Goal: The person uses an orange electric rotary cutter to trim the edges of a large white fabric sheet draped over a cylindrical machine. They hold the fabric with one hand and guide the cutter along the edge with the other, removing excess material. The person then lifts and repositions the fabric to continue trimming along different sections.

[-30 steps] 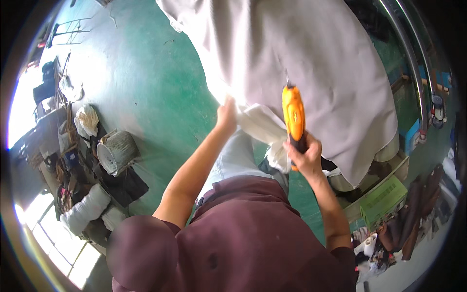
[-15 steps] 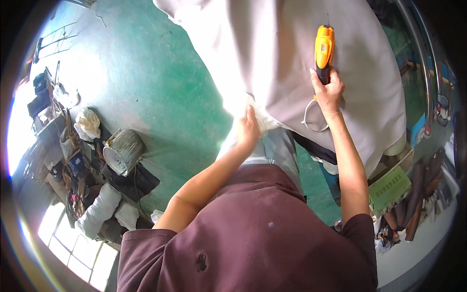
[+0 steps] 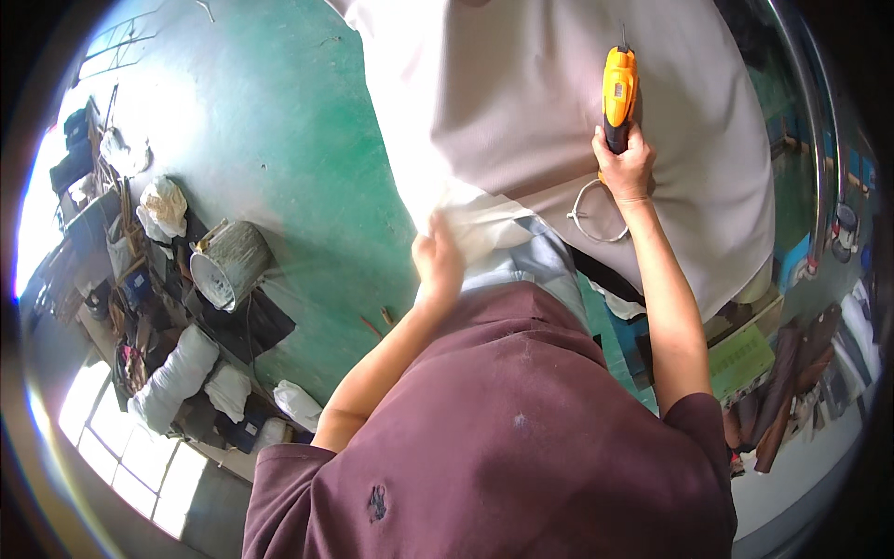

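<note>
A large pale grey fabric sheet (image 3: 521, 102) spreads out in front of me, its near edge hanging by my lap. My left hand (image 3: 440, 265), blurred by motion, is closed on the fabric's near left edge, where a thin whitish strip stretches to the right. Over the sheet, my right hand (image 3: 626, 168) grips the black handle of a yellow handheld tool (image 3: 619, 88). A thin metal tip points away from me. From the handle end hangs a white loop (image 3: 575, 216), which looks like a cable tie.
Green floor (image 3: 298, 130) lies to the left. There stand a grey bucket (image 3: 228, 265) and several white bundles (image 3: 177, 377). At right are a green box (image 3: 740, 361), dark rolls (image 3: 782, 382) and a metal rail (image 3: 808, 121).
My left hand has come back toward me and left, drawing the fabric edge with it. My right hand and the tool stay nearly in place; the view has shifted slightly.
</note>
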Available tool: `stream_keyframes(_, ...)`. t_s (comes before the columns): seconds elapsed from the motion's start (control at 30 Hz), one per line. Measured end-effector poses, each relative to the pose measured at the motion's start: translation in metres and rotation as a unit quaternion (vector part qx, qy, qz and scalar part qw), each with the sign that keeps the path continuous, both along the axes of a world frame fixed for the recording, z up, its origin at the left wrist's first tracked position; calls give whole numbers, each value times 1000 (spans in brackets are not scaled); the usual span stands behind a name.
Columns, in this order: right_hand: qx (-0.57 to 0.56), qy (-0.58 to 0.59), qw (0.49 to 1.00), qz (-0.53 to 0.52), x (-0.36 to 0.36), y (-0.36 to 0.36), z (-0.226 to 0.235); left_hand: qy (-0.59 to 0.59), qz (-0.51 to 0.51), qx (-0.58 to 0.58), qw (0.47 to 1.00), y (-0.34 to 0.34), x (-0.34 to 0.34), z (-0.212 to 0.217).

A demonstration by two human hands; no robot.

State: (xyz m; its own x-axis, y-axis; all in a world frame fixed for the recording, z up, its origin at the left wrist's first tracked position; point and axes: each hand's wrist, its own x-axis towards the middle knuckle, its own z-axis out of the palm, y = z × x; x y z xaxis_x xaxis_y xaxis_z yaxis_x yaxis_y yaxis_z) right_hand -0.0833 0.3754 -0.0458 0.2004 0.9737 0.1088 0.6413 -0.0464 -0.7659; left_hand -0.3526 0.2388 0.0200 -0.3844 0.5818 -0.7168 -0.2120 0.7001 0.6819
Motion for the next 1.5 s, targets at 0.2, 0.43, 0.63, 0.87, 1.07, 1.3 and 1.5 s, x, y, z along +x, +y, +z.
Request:
stream_keyframes(0.2,0,21,1000,15,1,5,4,36,-32,-14,999,-4,0,20)
stream_keyframes(0.43,-112,183,976,22,10,5,15,-57,130,-3,990,4,19,-25)
stream_keyframes(0.63,-170,342,920,86,32,-21,44,-97,156,-49,982,17,26,-13)
stream_keyframes(0.87,-354,457,804,138,50,-106,87,-121,-197,-37,972,14,7,-7)
stream_keyframes(1.07,-430,452,771,125,50,-164,121,-155,-262,-122,945,36,-9,-8)
stream_keyframes(1.3,-466,413,761,181,90,-175,144,-158,-231,-89,956,46,7,14)
stream_keyframes(1.5,-467,423,745,218,110,-159,150,-255,-124,-105,953,62,13,36)
